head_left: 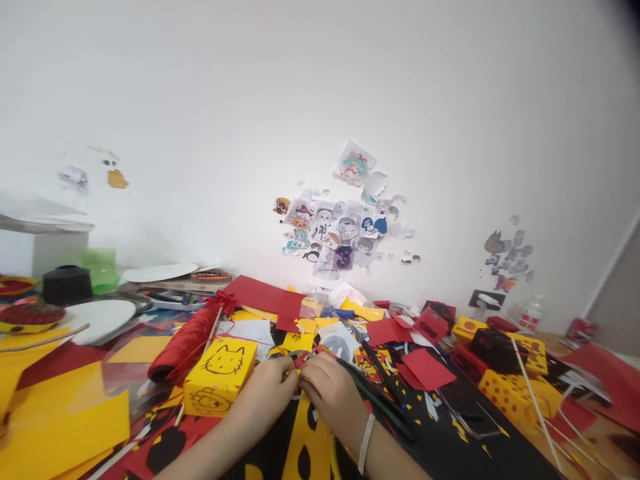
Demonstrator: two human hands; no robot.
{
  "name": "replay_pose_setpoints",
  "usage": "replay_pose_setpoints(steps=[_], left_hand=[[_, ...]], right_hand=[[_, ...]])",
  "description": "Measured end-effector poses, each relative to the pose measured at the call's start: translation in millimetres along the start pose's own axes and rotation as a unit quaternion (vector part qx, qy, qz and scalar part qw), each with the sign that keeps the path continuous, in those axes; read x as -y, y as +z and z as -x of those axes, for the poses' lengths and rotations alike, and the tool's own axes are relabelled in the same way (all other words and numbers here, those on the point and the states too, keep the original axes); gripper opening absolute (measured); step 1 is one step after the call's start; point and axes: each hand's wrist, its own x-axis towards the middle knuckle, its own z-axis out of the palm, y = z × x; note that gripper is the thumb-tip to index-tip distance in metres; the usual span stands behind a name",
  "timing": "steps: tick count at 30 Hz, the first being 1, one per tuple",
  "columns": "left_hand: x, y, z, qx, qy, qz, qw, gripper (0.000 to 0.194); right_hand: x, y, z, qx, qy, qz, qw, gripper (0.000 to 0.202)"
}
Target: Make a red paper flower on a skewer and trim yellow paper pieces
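My left hand and my right hand meet at the lower middle, fingertips pinched close together. Something small, red and yellow, shows between them, too small to name. A bracelet circles my right wrist. Below the hands runs a yellow strip with black spots. Just left of my left hand stands a yellow box with a cat face drawn on it. A spool of red cord lies beside the box.
Yellow sheets and a white plate lie left. Red paper, scissors, scraps and spotted yellow boxes spread right. Sticks lie among them. Drawings hang on the wall behind.
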Motion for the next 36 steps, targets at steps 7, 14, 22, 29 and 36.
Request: replay_pose_setpoints(steps=[7,14,22,29,36], left_hand=[[0,0.3,2,-0.003,0.013,-0.004,1.0,0.021],[0,0.0,1,-0.011,0.02,0.015,1.0,0.023],[-7,-7.9,3,-0.012,0.044,0.057,0.997,0.021],[-1,-7.1,-4,-0.017,0.054,0.142,0.988,0.019],[5,-3.6,-8,-0.014,0.041,0.177,0.983,0.025]], right_hand=[[0,0,0,-0.003,-0.046,-0.014,0.999,0.034],[-4,5,0,-0.055,0.041,-0.116,0.991,0.024],[-3,3,-4,-0.09,0.169,-0.191,0.963,0.015],[-7,9,-2,-0.081,0.242,-0.302,0.918,0.012],[-8,8,-2,-0.066,0.251,-0.389,0.884,0.015]])
